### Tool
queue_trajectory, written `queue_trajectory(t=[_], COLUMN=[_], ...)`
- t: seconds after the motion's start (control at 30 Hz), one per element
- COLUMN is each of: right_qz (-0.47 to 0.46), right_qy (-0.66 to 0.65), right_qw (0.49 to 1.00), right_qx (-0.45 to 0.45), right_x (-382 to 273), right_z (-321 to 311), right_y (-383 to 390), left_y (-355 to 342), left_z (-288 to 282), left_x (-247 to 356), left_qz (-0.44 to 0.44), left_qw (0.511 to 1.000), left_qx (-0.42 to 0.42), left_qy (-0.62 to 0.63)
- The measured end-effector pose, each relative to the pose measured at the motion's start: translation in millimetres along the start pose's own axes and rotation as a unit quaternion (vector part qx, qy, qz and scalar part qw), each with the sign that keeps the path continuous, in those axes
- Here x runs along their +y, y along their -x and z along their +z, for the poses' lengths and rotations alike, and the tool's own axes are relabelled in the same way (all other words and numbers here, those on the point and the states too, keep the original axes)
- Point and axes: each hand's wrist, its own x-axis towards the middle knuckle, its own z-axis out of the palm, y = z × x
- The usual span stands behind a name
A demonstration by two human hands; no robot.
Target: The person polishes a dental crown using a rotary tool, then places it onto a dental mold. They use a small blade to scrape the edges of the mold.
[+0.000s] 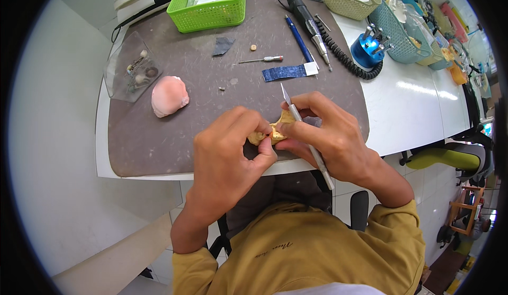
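Note:
Near the table's front edge, both my hands close around a yellow plaster dental model (287,117). My left hand (225,146) pinches its left part between thumb and forefinger, where a small reddish-orange spot shows. My right hand (336,136) grips its right side and also keeps a silver craft knife (320,165) between the fingers. The knife's blade points up and away from me; its handle slants down to the right. My fingers hide much of the model. Beyond them lie a small metal piece (221,89), a slim screwdriver (264,60) and a blue strip (284,73) with a white end.
A pink moulded piece (169,96) and a clear tray (129,75) of small parts sit at the left. Farther off stand a green basket (206,17), a corded handpiece (307,19), a blue pen (298,38), a blue bur stand (366,50) and more baskets (399,35).

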Motion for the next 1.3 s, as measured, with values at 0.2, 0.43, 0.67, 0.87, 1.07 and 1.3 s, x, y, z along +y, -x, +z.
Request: queue_trajectory(t=[0.2, 0.43, 0.67, 0.87, 1.07, 1.3], right_qz=[-0.005, -0.018, -0.036, -0.056, -0.044, -0.044], right_qy=[0.006, 0.013, 0.022, 0.020, 0.010, 0.027], right_qw=[1.000, 1.000, 0.999, 0.998, 0.998, 0.998], right_qx=[0.009, 0.019, 0.019, 0.035, 0.031, 0.029], right_x=[0, 1, 2, 4, 4, 3], right_z=[1, 1, 1, 4, 5, 4], right_y=[-1, -1, -1, 2, 3, 2], left_y=[1, -2, 0, 4, 7, 9], left_z=[2, 2, 6, 11, 13, 14], left_x=[-1, 2, 11, 11, 12, 14], left_qz=[-0.027, -0.059, -0.102, -0.091, -0.109, -0.128], left_qw=[0.999, 0.998, 0.994, 0.994, 0.990, 0.988], left_qx=[0.018, 0.013, 0.039, 0.065, 0.077, 0.083], left_qy=[0.011, 0.014, 0.023, 0.021, 0.033, 0.037])
